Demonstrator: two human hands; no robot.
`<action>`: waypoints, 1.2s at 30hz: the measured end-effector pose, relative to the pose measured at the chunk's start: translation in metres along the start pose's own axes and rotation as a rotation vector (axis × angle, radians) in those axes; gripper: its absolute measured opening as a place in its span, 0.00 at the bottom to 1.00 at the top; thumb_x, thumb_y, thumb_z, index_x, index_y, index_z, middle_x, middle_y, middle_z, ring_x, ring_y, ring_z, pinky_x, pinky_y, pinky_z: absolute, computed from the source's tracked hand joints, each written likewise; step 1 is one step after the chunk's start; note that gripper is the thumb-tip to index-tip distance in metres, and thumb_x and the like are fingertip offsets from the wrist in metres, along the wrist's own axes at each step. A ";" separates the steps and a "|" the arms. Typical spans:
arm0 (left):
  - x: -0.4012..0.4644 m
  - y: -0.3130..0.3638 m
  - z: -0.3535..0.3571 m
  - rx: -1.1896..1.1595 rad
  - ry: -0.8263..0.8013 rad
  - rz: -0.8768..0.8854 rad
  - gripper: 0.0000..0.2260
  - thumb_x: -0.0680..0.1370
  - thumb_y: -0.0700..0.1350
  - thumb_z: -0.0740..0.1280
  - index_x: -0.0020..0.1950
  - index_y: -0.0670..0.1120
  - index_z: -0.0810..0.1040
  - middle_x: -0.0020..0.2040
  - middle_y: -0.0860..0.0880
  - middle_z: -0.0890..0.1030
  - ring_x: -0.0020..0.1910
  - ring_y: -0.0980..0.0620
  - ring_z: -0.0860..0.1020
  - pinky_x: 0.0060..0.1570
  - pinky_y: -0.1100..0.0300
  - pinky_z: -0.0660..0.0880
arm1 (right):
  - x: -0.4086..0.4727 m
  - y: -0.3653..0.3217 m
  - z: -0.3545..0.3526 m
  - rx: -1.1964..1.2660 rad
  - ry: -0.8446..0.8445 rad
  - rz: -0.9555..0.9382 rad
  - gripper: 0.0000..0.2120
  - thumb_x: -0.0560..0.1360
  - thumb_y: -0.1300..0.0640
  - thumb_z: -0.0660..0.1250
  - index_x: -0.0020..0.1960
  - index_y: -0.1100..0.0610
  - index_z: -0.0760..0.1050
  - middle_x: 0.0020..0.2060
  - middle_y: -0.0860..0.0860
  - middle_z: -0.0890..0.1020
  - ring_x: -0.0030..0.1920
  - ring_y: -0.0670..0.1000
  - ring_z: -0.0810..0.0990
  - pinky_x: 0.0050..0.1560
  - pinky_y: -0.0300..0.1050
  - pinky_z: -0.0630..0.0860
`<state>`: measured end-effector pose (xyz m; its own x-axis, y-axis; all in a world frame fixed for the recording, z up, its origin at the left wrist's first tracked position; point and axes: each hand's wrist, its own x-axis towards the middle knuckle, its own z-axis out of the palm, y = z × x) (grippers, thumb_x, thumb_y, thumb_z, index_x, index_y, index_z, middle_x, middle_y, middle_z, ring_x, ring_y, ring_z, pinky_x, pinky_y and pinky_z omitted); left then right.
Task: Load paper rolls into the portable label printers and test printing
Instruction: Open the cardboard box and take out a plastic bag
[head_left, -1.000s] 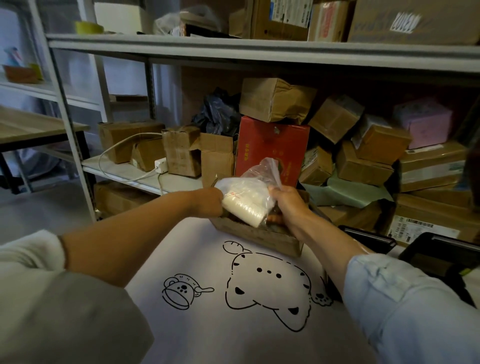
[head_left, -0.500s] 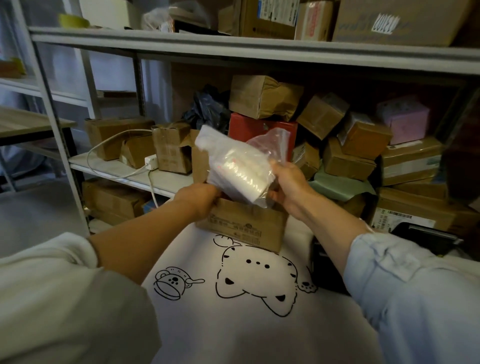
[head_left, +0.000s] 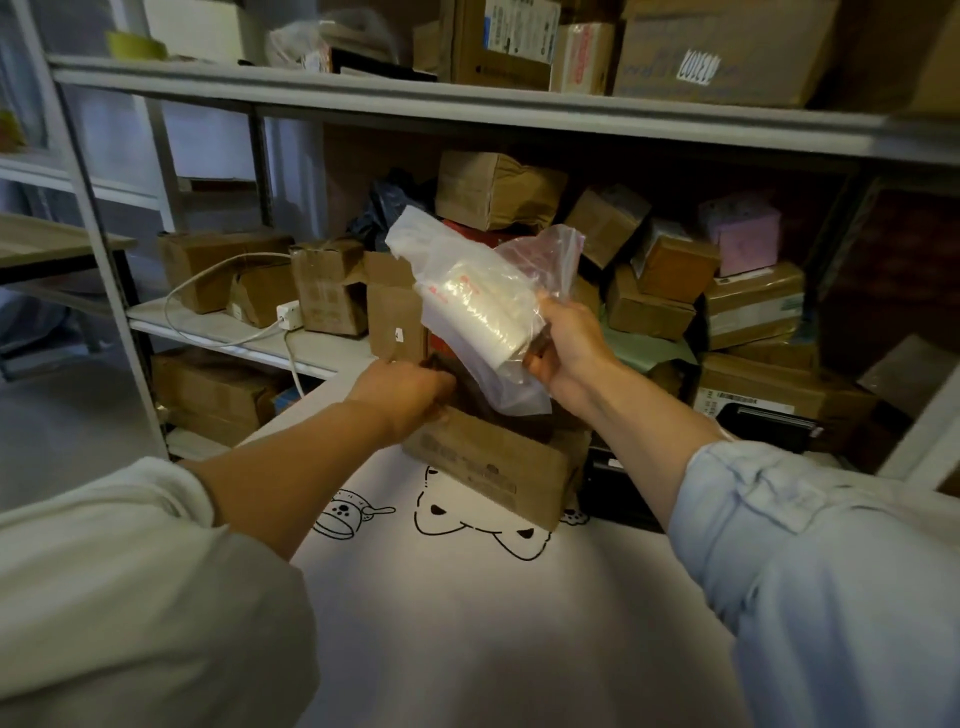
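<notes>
My right hand (head_left: 569, 345) grips a clear plastic bag (head_left: 467, 296) with white paper rolls inside, held up above an open brown cardboard box (head_left: 493, 467). The box stands on a white table mat (head_left: 467, 597) printed with a cartoon cat. At the box's left rim is my left hand (head_left: 402, 392), its fingers curled over the edge and reaching inside. A black label printer (head_left: 763, 426) lies at the right behind my right forearm, partly hidden. Another dark device (head_left: 618, 488) sits just right of the box, mostly covered.
A metal shelf rack (head_left: 467, 104) stands right behind the table, crammed with brown cartons, a red box and a pink box (head_left: 740, 236). A white cable and plug (head_left: 288, 314) lie on the left shelf board. A wooden table (head_left: 52, 241) is at far left.
The bag of rolls has come up out of the box and now hangs higher in my right hand. My left hand has dropped from the bag to the box's rim.
</notes>
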<state>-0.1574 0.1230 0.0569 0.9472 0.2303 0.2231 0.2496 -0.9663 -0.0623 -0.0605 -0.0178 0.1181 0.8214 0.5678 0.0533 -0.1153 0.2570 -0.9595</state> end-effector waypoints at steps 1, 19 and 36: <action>0.001 0.004 -0.001 0.026 0.007 -0.025 0.10 0.79 0.49 0.61 0.60 0.51 0.75 0.57 0.48 0.77 0.57 0.46 0.76 0.60 0.52 0.73 | -0.001 -0.003 -0.001 0.006 0.002 -0.011 0.09 0.81 0.55 0.59 0.59 0.56 0.73 0.44 0.52 0.81 0.42 0.50 0.81 0.40 0.44 0.80; 0.046 -0.050 0.026 -0.017 0.118 -0.277 0.12 0.78 0.46 0.62 0.61 0.48 0.71 0.59 0.45 0.76 0.56 0.44 0.76 0.55 0.50 0.76 | 0.037 0.023 -0.017 -0.088 0.022 0.076 0.13 0.81 0.57 0.59 0.64 0.60 0.72 0.44 0.54 0.81 0.43 0.52 0.80 0.45 0.48 0.79; -0.020 0.004 -0.046 -0.726 0.296 -0.429 0.16 0.82 0.44 0.56 0.69 0.46 0.69 0.65 0.44 0.75 0.61 0.46 0.74 0.60 0.52 0.73 | -0.045 0.032 -0.023 -0.578 -0.021 0.043 0.07 0.82 0.55 0.57 0.56 0.56 0.70 0.35 0.52 0.74 0.30 0.48 0.72 0.32 0.41 0.75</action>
<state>-0.1842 0.1090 0.0973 0.6857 0.6469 0.3337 0.2869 -0.6615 0.6929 -0.0883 -0.0529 0.0791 0.8111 0.5848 0.0109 0.1801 -0.2319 -0.9559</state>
